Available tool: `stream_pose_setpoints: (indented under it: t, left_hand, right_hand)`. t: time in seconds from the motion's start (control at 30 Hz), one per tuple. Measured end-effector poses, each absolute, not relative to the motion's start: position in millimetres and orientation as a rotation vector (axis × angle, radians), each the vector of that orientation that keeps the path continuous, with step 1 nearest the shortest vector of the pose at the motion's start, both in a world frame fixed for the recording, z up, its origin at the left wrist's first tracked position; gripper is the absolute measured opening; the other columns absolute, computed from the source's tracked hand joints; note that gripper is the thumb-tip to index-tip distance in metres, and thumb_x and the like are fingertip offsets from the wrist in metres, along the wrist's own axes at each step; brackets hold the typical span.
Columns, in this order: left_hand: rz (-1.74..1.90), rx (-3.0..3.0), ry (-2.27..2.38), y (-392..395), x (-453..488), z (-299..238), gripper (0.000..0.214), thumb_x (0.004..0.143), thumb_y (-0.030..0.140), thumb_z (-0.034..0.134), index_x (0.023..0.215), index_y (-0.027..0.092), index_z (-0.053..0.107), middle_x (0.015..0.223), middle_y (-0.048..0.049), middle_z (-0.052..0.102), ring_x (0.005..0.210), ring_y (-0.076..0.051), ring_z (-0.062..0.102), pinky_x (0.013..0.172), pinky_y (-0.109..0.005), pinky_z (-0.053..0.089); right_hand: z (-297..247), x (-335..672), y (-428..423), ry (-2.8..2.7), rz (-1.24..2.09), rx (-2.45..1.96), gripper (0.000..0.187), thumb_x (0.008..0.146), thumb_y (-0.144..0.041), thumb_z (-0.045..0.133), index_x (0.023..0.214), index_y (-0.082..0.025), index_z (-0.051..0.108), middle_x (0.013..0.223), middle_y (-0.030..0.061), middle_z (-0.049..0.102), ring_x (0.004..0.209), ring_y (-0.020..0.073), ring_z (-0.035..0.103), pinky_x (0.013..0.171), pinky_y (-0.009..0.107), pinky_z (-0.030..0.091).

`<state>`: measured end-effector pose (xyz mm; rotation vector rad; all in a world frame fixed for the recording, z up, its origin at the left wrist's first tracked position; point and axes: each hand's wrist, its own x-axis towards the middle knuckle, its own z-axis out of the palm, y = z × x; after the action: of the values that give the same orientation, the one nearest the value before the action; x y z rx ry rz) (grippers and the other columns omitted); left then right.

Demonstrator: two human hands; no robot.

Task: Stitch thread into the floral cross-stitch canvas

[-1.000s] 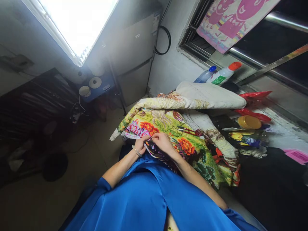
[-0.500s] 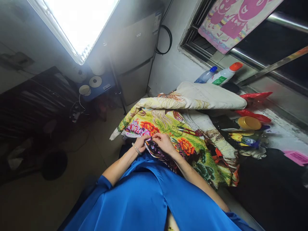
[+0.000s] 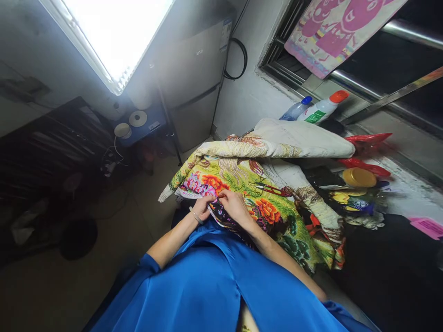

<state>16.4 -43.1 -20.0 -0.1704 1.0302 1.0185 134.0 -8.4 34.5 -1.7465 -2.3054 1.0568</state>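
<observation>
A big floral embroidered cloth (image 3: 249, 184) in green, orange and pink lies across my lap and over the surface in front of me. My left hand (image 3: 202, 207), with a bangle at the wrist, pinches the cloth's near edge. My right hand (image 3: 235, 205) is closed just beside it, fingertips pressed together on the same edge; any needle or thread in them is too small to see. Small red-handled scissors (image 3: 272, 188) lie on the cloth a little beyond my right hand.
A cream folded part of the cloth (image 3: 297, 136) lies behind. Two plastic bottles (image 3: 316, 108) stand by the window ledge. A yellow lid (image 3: 358, 176), red plastic items (image 3: 367, 137) and clutter sit at right. A grey cabinet (image 3: 197, 83) and dark furniture (image 3: 51, 152) stand at left.
Both hands stay pinched together at the cloth's near edge, with only slight shifts of the fingers. The view has moved a little.
</observation>
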Motion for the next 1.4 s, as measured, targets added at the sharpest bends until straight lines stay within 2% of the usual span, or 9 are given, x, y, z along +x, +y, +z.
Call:
stream_pose_setpoints:
  t: [0.13,0.27,0.37,0.43,0.57,0.77,1.03,1.2,1.4]
  left_hand:
    - [1.04,-0.129,1.012,-44.4,17.8,-12.6,0.014,0.049,0.006,0.069,0.049,0.015,0.058,0.047,-0.0012,0.06,0.067,-0.019,0.064,0.073,-0.03,0.048]
    - [1.061,-0.113,0.996,-45.1,18.9,-8.0,0.015,0.046,0.007,0.07,0.049,0.015,0.058,0.051,-0.0022,0.063,0.077,-0.023,0.066,0.079,-0.034,0.048]
    - [1.082,-0.099,1.005,-45.5,19.3,-7.9,0.015,0.046,0.007,0.07,0.05,0.015,0.058,0.051,-0.002,0.062,0.08,-0.024,0.066,0.083,-0.036,0.047]
    - [1.107,-0.095,1.008,-45.6,19.3,-8.7,0.016,0.045,0.006,0.07,0.05,0.016,0.058,0.049,-0.0012,0.061,0.08,-0.024,0.066,0.084,-0.036,0.047]
    - [1.123,-0.099,0.981,-45.9,19.2,-10.3,0.02,0.044,0.005,0.073,0.053,0.015,0.059,0.055,-0.0026,0.064,0.084,-0.025,0.066,0.086,-0.037,0.047]
    - [1.136,-0.119,0.999,-45.8,18.9,-10.8,0.03,0.042,0.003,0.077,0.066,0.014,0.063,0.072,-0.0054,0.071,0.089,-0.026,0.066,0.088,-0.039,0.047]
    - [1.152,-0.088,1.026,-44.6,21.4,-10.5,0.029,0.043,0.009,0.08,0.065,0.015,0.062,0.065,-0.0037,0.069,0.089,-0.027,0.066,0.089,-0.039,0.046]
    - [1.184,-0.127,1.049,-45.5,23.2,-9.5,0.029,0.041,0.007,0.08,0.058,0.017,0.059,0.058,-0.0015,0.066,0.082,-0.024,0.067,0.089,-0.037,0.046]
    - [1.16,-0.16,1.062,-45.4,22.6,-11.1,0.026,0.043,0.004,0.077,0.057,0.016,0.059,0.057,-0.0026,0.066,0.082,-0.024,0.067,0.087,-0.037,0.047]
  right_hand:
    - [44.6,125.6,-6.7,-2.457,1.02,-1.688,0.032,0.083,-0.009,0.042,0.107,-0.015,0.063,0.098,0.0094,0.07,0.09,0.0187,0.064,0.078,0.026,0.043]
    - [55.5,118.8,-5.2,-2.729,0.905,-1.701,0.027,0.089,-0.017,0.039,0.105,-0.016,0.061,0.103,0.013,0.065,0.093,0.0221,0.061,0.074,0.028,0.042]
    - [57.8,111.9,-3.1,-2.842,0.775,-1.658,0.026,0.087,-0.014,0.039,0.103,-0.015,0.06,0.105,0.0156,0.062,0.094,0.0228,0.059,0.071,0.028,0.041]
    - [54.9,107.9,0.0,-2.834,0.777,-1.589,0.024,0.087,-0.013,0.039,0.101,-0.014,0.058,0.1,0.0151,0.062,0.091,0.0222,0.059,0.069,0.028,0.04]
    - [42.0,108.1,11.4,-2.63,0.899,-1.583,0.022,0.088,-0.017,0.037,0.097,-0.014,0.057,0.08,0.0088,0.064,0.072,0.0193,0.058,0.062,0.027,0.039]
    - [29.9,118.3,26.2,-2.152,1.098,-1.406,0.013,0.079,-0.016,0.045,0.074,-0.019,0.057,0.063,0.001,0.06,0.06,0.0144,0.056,0.062,0.025,0.044]
    - [31.6,127.6,24.5,-1.509,1.673,-1.407,0.011,0.073,-0.025,0.053,0.079,-0.017,0.058,0.054,-0.0037,0.057,0.041,0.0096,0.052,0.039,0.02,0.045]
    - [31.6,146.3,21.9,-1.606,1.714,-1.551,0.013,0.072,-0.023,0.054,0.077,-0.016,0.063,0.048,-0.0043,0.054,0.038,0.0095,0.05,0.038,0.02,0.042]
    - [30.9,154.0,10.8,-2.0,1.494,-1.503,0.02,0.074,-0.022,0.05,0.072,-0.015,0.068,0.047,-0.0014,0.058,0.044,0.0109,0.051,0.045,0.021,0.04]
